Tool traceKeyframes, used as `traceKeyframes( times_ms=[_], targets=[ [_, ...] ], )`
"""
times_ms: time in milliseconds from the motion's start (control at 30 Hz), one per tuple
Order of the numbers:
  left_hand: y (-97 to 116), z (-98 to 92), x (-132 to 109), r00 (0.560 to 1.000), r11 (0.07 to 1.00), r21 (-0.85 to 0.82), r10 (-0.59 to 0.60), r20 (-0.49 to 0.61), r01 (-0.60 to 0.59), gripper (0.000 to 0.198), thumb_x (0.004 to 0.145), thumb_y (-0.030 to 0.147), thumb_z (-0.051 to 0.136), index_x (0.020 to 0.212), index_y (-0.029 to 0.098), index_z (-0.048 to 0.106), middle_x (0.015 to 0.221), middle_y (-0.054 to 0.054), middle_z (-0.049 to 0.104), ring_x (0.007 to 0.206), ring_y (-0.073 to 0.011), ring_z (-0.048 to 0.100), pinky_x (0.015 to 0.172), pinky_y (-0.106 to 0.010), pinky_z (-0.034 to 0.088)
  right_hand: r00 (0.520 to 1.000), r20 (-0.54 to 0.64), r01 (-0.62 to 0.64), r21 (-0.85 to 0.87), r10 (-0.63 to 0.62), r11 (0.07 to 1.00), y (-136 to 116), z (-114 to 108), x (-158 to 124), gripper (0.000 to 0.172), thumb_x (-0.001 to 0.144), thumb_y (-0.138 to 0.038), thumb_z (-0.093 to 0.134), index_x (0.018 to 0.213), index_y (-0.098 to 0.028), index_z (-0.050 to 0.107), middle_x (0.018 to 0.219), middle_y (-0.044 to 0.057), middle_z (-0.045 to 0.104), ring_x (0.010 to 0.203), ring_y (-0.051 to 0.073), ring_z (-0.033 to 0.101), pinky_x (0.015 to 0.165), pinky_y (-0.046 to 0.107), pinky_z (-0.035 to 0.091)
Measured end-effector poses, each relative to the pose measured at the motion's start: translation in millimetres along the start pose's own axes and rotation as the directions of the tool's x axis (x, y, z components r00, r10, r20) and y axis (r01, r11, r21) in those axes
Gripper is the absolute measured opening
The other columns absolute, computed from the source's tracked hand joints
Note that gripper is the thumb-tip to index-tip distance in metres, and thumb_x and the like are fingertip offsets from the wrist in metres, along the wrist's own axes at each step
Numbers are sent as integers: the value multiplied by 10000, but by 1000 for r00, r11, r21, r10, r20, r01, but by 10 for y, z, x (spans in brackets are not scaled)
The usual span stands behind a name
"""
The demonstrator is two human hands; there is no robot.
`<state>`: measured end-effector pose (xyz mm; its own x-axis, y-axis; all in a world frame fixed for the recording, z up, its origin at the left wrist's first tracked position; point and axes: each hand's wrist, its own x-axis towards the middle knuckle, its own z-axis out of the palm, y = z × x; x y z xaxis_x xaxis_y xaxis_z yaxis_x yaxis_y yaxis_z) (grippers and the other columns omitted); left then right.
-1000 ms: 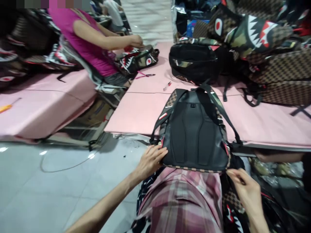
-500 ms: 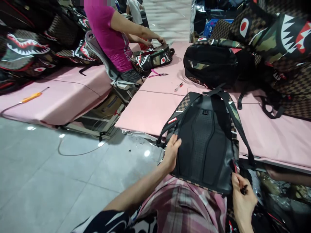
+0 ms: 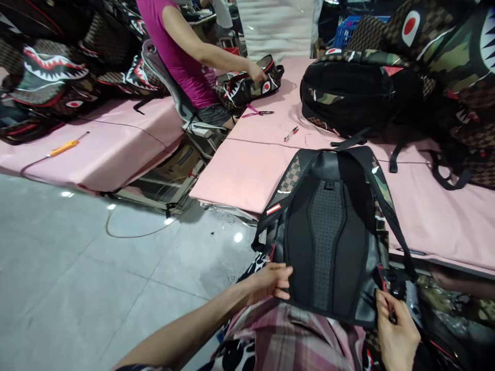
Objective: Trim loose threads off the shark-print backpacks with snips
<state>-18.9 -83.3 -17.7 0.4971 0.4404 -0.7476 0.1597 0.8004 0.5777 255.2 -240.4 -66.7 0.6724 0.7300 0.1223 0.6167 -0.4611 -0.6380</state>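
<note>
A black backpack (image 3: 350, 268) with a padded, perforated back panel lies face down, its top on the pink table and its bottom at my lap. Checkered and camouflage patches show on its shoulder straps. My left hand (image 3: 273, 282) rests at the lower left edge, fingers apart and reaching onto the panel. At the lower right corner, my right hand (image 3: 396, 322) pinches the backpack's side near a strip of red trim. A small dark object (image 3: 392, 315) also sits within the curled fingers of that hand; its kind is unclear.
Another backpack (image 3: 344, 98) and a patterned pile (image 3: 444, 56) stand on the pink table (image 3: 235, 172). Red pens (image 3: 291, 134) and small snips (image 3: 265, 112) lie nearby. On the left table is an orange-handled tool (image 3: 64, 148). A seated co-worker (image 3: 185, 56) handles another bag.
My left hand has slid down the backpack's left edge and its fingers have spread. My right hand stays at the lower right corner. The co-worker's hand has shifted on their bag.
</note>
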Motion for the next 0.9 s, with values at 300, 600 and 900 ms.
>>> traceKeyframes(
  times_ms=[300,600,900],
  targets=[
    [686,-307,426,755,543,787,637,-159,-292,316,845,187,435,1139,203,550,966,-50,582,890,-173,571,812,-296,444,989,-4,145,-176,-148,974,-77,-79,36,508,824,-588,408,915,-161,666,840,77,669,701,198,622,597,278,427],
    [936,-554,787,664,259,938,746,-43,-230,220,788,292,604,992,229,654,891,0,586,748,-137,579,691,-244,441,904,6,413,-258,-426,873,-742,-136,251,307,872,-399,445,917,-182,658,785,47,684,696,166,635,614,247,422],
    [774,-528,654,590,41,995,807,20,-90,174,881,218,412,866,179,581,909,-31,567,800,-157,549,639,-260,392,814,311,549,-134,-491,825,-1727,571,729,265,851,-344,512,1072,-214,580,891,13,664,749,154,623,603,246,406]
  ],
)
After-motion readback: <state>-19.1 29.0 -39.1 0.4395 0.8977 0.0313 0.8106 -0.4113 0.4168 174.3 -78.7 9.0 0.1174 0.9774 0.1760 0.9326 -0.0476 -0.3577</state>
